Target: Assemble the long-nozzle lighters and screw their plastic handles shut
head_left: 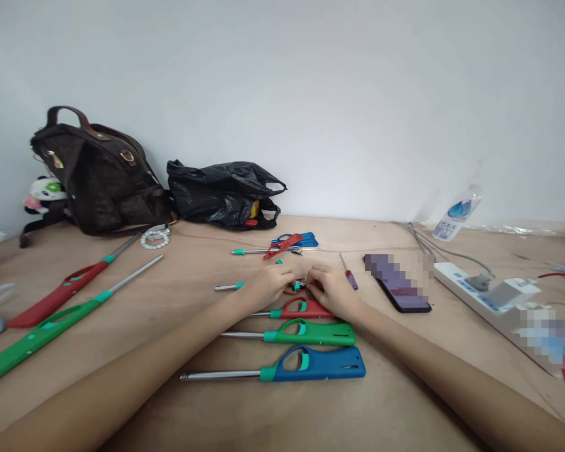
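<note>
Pinching a small red lighter part between both curled hands, left hand and right hand, just beyond the red lighter; tiny piece could slip from the grip onto the surface.

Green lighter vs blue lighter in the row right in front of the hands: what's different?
Colour: the green lighter has a green handle, the blue lighter a blue one. Place: the green lies farther from the camera, just below the right hand; the blue is nearest the camera. Offset: the blue lighter's metal tip reaches farther left than the green's. Shared: both lie flat, parallel, tubes pointing left, with teal collars and triggers, untouched by either hand.
</note>
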A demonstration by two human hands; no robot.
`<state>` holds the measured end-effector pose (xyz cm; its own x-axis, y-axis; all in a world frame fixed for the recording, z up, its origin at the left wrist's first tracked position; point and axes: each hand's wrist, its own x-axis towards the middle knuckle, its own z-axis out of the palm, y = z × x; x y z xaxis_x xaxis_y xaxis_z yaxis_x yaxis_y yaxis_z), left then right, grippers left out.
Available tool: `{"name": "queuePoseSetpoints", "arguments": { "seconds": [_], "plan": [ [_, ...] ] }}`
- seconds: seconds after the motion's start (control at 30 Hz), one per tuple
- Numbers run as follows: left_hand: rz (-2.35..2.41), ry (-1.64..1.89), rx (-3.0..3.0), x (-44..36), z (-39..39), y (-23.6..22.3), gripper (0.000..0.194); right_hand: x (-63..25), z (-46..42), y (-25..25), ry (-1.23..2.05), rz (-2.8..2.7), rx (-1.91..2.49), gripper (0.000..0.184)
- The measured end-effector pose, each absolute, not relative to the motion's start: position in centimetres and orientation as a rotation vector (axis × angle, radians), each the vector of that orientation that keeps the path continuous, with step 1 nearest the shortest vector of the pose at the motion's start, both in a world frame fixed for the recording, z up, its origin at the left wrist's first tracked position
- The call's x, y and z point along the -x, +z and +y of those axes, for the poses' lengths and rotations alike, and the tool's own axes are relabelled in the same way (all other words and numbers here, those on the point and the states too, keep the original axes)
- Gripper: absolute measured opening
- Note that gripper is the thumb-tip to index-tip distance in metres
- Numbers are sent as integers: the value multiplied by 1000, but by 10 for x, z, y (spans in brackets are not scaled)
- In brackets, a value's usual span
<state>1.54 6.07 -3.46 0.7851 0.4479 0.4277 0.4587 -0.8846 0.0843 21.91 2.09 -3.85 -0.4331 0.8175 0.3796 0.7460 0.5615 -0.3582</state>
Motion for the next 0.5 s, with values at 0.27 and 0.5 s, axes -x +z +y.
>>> {"name": "queuePoseSetpoints", "arguments": {
  "seconds": [0.27, 0.5],
  "plan": [
    [-550, -427, 2906, -11, 55, -28, 19, -220, 14, -20, -76, -2593, 1187, 18],
    [-997, -981, 3277, -5, 55, -20, 26, -223, 17, -24, 149, -2422, 1215, 15]
  ]
}}
